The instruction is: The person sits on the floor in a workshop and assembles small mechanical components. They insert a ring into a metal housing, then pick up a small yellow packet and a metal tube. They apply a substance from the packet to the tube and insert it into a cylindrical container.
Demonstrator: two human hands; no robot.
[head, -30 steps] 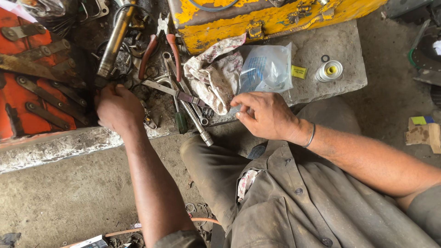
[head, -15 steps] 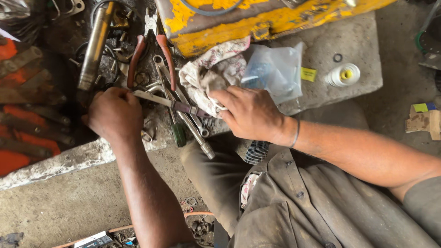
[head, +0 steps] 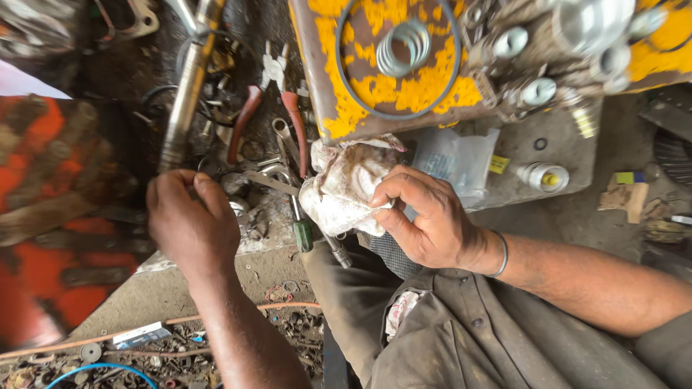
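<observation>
My right hand point(head: 425, 220) grips a dirty white rag point(head: 346, 189) at the edge of a concrete slab point(head: 562, 148). My left hand point(head: 189, 223) reaches among greasy tools, its fingertips at small metal parts beside a long metal shaft point(head: 186, 94); whether it holds anything is hidden. Red-handled pliers point(head: 270, 108) lie just beyond it. A green-handled screwdriver point(head: 301, 230) lies between my hands.
A worn yellow metal block point(head: 389, 65) with rings and fittings sits at the top. A clear plastic bag point(head: 454, 158) and a small tape roll point(head: 544, 176) rest on the slab. An orange tool tray point(head: 50, 216) is at left. Debris and wires litter the floor.
My right hand has closed on the rag and lifted its edge. My left hand has shifted right toward the shaft. The view has moved closer and tilted up.
</observation>
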